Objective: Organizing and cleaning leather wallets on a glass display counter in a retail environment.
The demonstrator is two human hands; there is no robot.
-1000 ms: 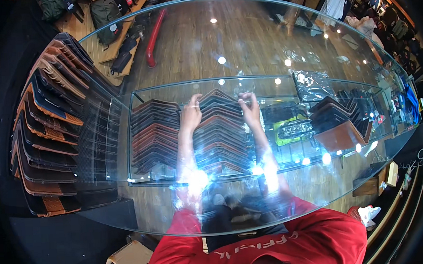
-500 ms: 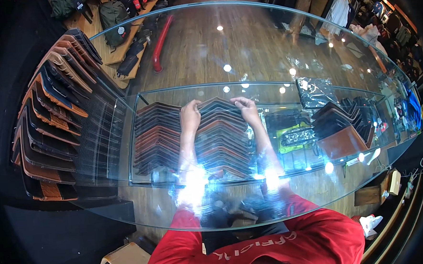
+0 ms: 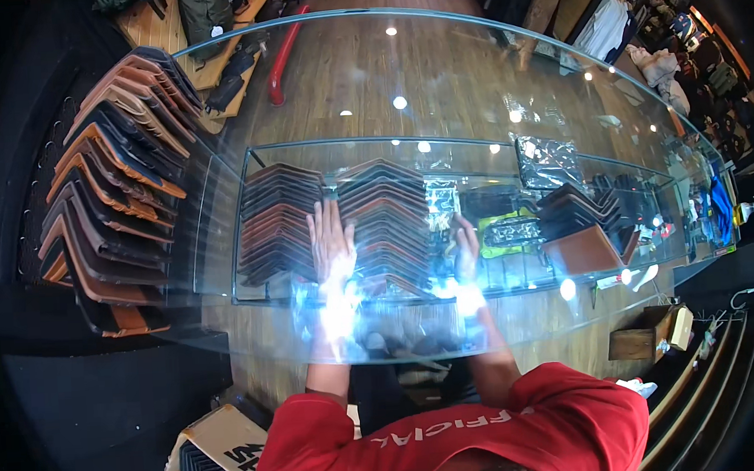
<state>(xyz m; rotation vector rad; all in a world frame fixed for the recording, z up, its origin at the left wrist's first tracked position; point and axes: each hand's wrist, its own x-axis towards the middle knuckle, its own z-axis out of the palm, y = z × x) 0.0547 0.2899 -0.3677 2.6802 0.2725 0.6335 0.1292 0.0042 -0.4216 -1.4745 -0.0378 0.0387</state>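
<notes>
Wooden boards run across the floor point(image 3: 437, 70) beyond our glass worktop point(image 3: 365, 14), ceiling lights glinting all over it, and a red tube point(image 3: 279, 66) lies off at the far left. Eyes down to the case point(image 3: 466, 136) beneath the glass, where 2 rows of wallets stand side by side, packed like roof ridges: we have the left row point(image 3: 276, 228) and the middle row point(image 3: 383, 227). Now our hands! Our left hand point(image 3: 333, 238) is wide and flat, fingers stretched forward, right at the gap between those 2 rows. Our right hand point(image 3: 466, 244) is near the middle row's right side, fingers pointing up, turned edge-on; we cannot tell how wide it is. Bright glare covers both wrists. Farther right we spot a lime pack point(image 3: 511, 233), a plastic bag point(image 3: 548, 160) behind it, then a stack of folders point(image 3: 590, 237).
</notes>
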